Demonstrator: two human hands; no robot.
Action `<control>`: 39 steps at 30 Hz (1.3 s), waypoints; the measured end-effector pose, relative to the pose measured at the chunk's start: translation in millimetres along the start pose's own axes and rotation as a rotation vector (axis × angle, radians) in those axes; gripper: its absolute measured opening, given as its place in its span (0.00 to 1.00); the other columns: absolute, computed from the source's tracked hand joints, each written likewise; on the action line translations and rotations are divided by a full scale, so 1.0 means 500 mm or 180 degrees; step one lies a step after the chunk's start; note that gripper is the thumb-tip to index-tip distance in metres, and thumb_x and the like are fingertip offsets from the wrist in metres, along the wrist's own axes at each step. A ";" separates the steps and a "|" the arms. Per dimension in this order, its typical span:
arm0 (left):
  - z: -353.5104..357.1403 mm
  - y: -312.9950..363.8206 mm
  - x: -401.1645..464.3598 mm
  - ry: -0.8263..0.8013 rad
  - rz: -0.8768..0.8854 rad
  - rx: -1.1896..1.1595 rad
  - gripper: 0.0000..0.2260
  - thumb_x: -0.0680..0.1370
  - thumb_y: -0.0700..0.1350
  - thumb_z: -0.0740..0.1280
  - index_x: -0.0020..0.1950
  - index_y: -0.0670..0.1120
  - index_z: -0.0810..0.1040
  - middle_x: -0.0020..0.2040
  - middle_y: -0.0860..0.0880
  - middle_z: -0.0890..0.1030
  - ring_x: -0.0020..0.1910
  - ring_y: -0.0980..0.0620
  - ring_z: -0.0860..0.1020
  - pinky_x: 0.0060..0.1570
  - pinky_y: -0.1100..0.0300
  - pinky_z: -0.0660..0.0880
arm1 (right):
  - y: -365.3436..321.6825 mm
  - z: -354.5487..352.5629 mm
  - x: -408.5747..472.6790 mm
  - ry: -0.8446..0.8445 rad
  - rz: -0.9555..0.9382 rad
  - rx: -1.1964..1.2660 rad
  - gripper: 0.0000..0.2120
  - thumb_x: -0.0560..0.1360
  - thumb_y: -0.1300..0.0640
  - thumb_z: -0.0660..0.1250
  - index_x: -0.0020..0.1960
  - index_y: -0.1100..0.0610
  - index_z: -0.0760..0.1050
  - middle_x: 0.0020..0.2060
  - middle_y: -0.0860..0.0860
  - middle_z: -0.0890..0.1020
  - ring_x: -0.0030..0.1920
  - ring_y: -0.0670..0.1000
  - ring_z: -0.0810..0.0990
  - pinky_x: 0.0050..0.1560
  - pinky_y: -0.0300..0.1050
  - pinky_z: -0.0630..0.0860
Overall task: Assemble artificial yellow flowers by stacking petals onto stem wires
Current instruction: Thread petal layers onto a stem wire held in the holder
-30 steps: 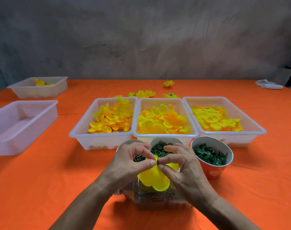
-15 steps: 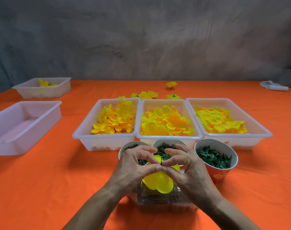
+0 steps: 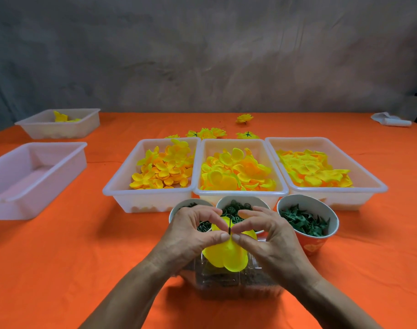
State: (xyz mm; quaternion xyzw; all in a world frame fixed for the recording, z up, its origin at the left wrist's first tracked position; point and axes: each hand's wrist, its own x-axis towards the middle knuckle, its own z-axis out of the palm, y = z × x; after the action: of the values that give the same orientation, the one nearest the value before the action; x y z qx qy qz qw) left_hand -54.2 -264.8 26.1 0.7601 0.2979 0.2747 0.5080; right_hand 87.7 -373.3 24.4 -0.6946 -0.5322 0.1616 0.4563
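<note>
Yellow petal (image 3: 227,257) half-hidden under both hands (image 3: 228,236), stem wire (image 3: 229,226) barely visible

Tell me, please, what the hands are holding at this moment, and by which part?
Both hands, left hand and right hand, pinch a yellow petal at its centre, where a thin dark stem wire pokes through.

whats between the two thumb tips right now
In the head view, a thin dark stem wire stands upright between the left hand and right hand thumb tips, poking through the yellow petal they pinch.
</note>
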 end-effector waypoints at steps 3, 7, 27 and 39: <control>-0.001 0.001 -0.002 -0.0016 0.0111 -0.0057 0.10 0.68 0.38 0.76 0.38 0.54 0.84 0.52 0.54 0.82 0.55 0.63 0.78 0.51 0.72 0.70 | 0.005 -0.012 -0.004 0.0092 0.0138 0.0443 0.10 0.70 0.57 0.74 0.48 0.45 0.81 0.49 0.42 0.82 0.50 0.37 0.79 0.45 0.29 0.74; 0.000 -0.003 -0.007 0.0012 0.0181 0.0022 0.08 0.68 0.40 0.76 0.38 0.53 0.85 0.51 0.56 0.82 0.54 0.63 0.78 0.51 0.70 0.72 | 0.023 -0.024 -0.001 0.0459 0.0449 0.0321 0.06 0.71 0.57 0.72 0.48 0.49 0.82 0.43 0.43 0.84 0.42 0.40 0.82 0.44 0.33 0.75; 0.001 0.009 -0.004 -0.0080 0.0223 0.0232 0.05 0.68 0.38 0.76 0.39 0.48 0.85 0.52 0.56 0.81 0.55 0.63 0.77 0.56 0.63 0.73 | 0.021 -0.039 -0.018 -0.0027 0.0676 0.0739 0.03 0.69 0.64 0.72 0.40 0.57 0.83 0.34 0.51 0.85 0.36 0.46 0.80 0.39 0.40 0.75; 0.002 0.010 -0.004 -0.0021 0.0050 0.0340 0.05 0.68 0.40 0.76 0.38 0.50 0.85 0.53 0.58 0.80 0.53 0.67 0.76 0.52 0.70 0.71 | 0.021 -0.038 -0.045 -0.0541 -0.1134 -0.0990 0.17 0.61 0.60 0.76 0.45 0.46 0.80 0.46 0.44 0.72 0.45 0.45 0.74 0.42 0.41 0.73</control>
State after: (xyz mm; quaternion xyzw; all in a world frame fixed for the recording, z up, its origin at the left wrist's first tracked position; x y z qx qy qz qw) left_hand -54.0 -268.3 30.5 0.7893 0.3044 0.2599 0.4656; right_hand 98.6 -402.1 20.1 -0.6356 -0.7011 0.0526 0.3188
